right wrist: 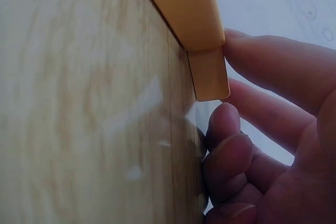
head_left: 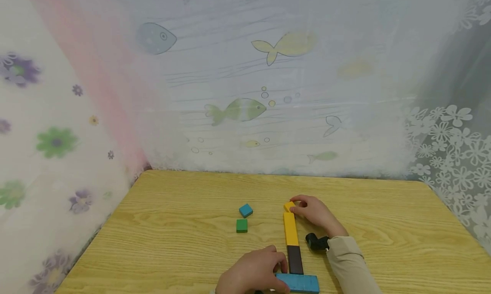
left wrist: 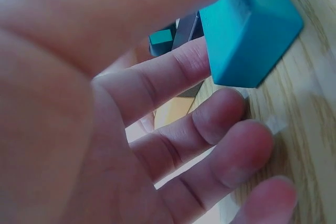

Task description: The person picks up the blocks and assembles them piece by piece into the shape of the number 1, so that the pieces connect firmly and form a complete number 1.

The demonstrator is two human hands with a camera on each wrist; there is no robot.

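My left hand [head_left: 249, 270] holds the left end of a long blue block [head_left: 302, 283], its thumb and index finger on opposite sides. The left wrist view shows the block's end [left wrist: 231, 51] large, with the other fingers below it. At the far end of a row, my right hand [head_left: 317, 214] pinches a small yellow block [head_left: 289, 206] between thumb and index finger. A long yellow block [head_left: 290, 229] lies right behind it, followed by a dark brown block [head_left: 295, 260]. The blue block lies crosswise at the row's near end.
Left of the row, a small blue block [head_left: 246, 210] and a green block [head_left: 241, 226] lie on the wooden table [head_left: 172, 226]. A black wrist camera [head_left: 316, 242] sits by the right sleeve [head_left: 350, 260]. Patterned curtains [head_left: 230, 72] hang behind the table.
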